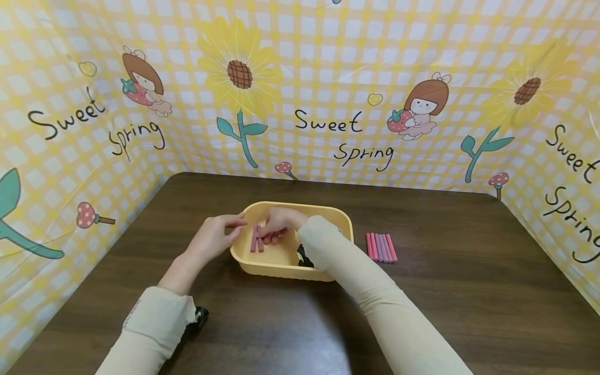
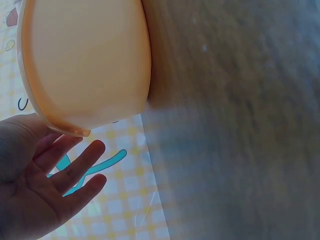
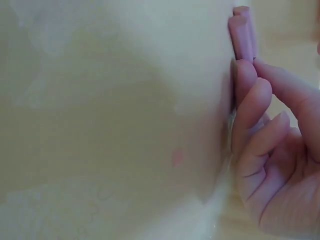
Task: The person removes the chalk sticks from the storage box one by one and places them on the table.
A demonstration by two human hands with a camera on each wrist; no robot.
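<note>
A yellow plastic basin [image 1: 290, 272] sits on the table. My right hand [image 1: 283, 220] reaches inside, over its left half, with thumb and fingertips pinching a pinkish-purple chalk-like stick [image 3: 242, 40]. Beside those fingertips, similar sticks [image 1: 253, 239] lie side by side on the basin floor; the hand partly hides them. At the basin's left end is my left hand [image 1: 215, 234], its thumb and forefinger right at the rim. In the left wrist view the other fingers [image 2: 82, 167] of this hand spread loosely outside the basin wall.
A row of several pink and purple sticks [image 1: 382, 247] lies on the table right of the basin. A black object [image 1: 304, 256] in the basin is partly covered by the right sleeve. Another dark object [image 1: 199, 319] shows beside the left sleeve. Patterned cloth [image 1: 323, 88] walls the table's back and sides.
</note>
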